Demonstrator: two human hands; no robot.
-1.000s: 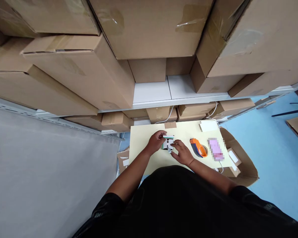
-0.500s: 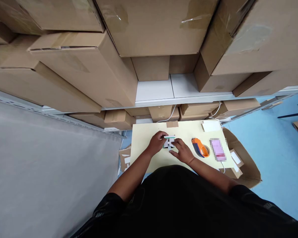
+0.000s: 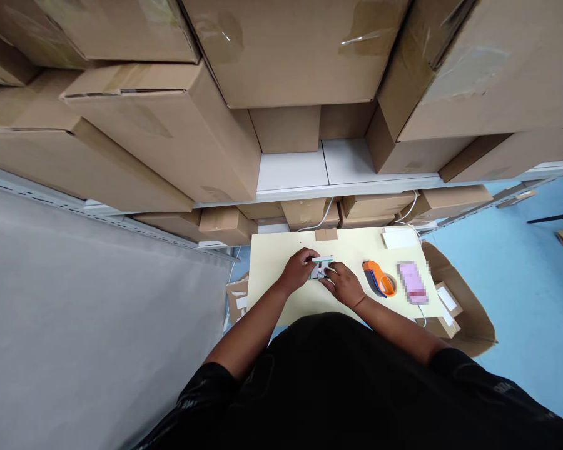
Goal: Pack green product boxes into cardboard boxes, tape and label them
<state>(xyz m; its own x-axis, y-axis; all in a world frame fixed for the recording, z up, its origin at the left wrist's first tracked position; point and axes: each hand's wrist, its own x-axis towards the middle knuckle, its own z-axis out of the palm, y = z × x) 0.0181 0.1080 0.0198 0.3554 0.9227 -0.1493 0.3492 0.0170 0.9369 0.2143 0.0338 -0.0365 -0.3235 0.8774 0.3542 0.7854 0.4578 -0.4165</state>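
A small white carton with green edging [image 3: 323, 259] sits between my hands on the pale yellow table [image 3: 267, 262]. Its near end has flaps and a dark gap, partly covered by my fingers. My left hand [image 3: 298, 270] is closed on the carton's left side, thumb and fingers pinching it. From the right, my right hand [image 3: 344, 282] has its thumb and fingers on the near flaps, pressing them. An orange and blue tape dispenser [image 3: 378, 279] lies to the right of that hand.
A blurred pink item [image 3: 411, 282] and a white box [image 3: 400, 237] are at the table's right. A brown cardboard piece [image 3: 326, 234] lies at the back edge. Shelves of cartons [image 3: 300, 50] overhang the far side. A large open carton [image 3: 473, 312] stands right, a grey wall left.
The near flap that stuck out toward me is now folded in against the carton under my right fingers. My left hand has hardly moved.
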